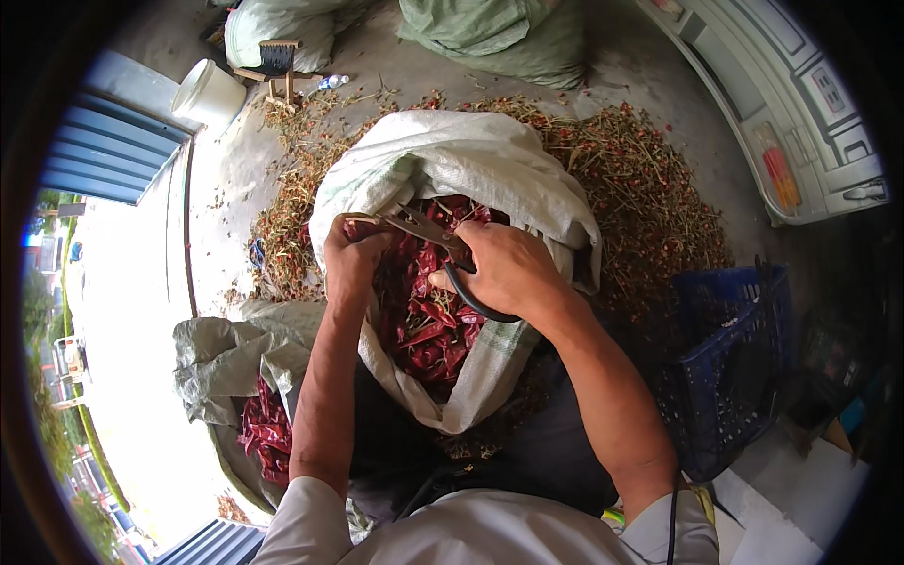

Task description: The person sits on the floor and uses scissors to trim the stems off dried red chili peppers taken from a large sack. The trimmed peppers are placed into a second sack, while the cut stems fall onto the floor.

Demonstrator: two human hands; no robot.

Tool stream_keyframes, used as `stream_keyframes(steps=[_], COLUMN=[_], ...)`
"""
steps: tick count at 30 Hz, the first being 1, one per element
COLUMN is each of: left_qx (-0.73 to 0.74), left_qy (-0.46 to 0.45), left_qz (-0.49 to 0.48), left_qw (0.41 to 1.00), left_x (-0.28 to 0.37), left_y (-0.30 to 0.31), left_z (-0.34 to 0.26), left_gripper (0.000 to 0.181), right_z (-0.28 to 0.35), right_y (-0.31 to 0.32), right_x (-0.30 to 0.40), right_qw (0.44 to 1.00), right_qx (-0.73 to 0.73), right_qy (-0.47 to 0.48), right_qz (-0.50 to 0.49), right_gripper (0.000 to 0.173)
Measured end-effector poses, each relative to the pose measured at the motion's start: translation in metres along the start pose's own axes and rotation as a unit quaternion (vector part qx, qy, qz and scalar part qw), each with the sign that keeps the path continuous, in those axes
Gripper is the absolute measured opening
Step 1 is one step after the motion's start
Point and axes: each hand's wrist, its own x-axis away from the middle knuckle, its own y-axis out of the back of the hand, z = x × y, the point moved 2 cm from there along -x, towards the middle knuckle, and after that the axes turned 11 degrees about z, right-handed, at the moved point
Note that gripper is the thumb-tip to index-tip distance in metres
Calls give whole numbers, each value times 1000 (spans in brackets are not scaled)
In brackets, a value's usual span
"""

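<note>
A white woven sack (452, 141) stands open before me, with dried red chili peppers (431, 332) inside. Over its mouth, my right hand (505, 265) grips scissors (487, 304) with black handles, their blades spread and pointing left. The blade tips are beside my left hand (355, 254), which pinches a dried chili pepper (360, 227) by the sack's left side; its pale stem shows near the blades. To the left, a second woven sack (240, 353) lies partly open and shows more red chilies (267, 438).
Cut stems and chili bits (635, 169) lie heaped around the white sack. A blue plastic crate (727, 374) stands at the right. Beyond are a white bucket (210, 95), a small folding stool (277, 67), a plastic bottle (333, 82) and full green sacks (501, 42). A vehicle (798, 113) borders the upper right.
</note>
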Motion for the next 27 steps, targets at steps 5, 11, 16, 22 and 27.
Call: stream_keyframes(steps=[5,11,16,22,27], left_qx=[66,0,73,69,170], left_qy=[19,-1,14,23,-19], left_qz=[22,7,72,111,97], left_qw=[997,1000,995,991,980], left_x=[-10,7,13,13,11], left_y=[23,-14,-17,-18,-20], left_z=[18,-12,-19,-23,-21], left_gripper=[22,32,30,23,18], right_z=[3,4,3,8,13], right_y=[2,-13,-22,-17,-26], right_x=[0,-2,-5,-5,-3], right_qw=[999,1000,991,994,921], right_qx=[2,13,-38,-98,-386], right_qy=[-26,-7,90,52,28], right_qz=[39,2,-93,-24,54], right_gripper=[56,54,45,44,42])
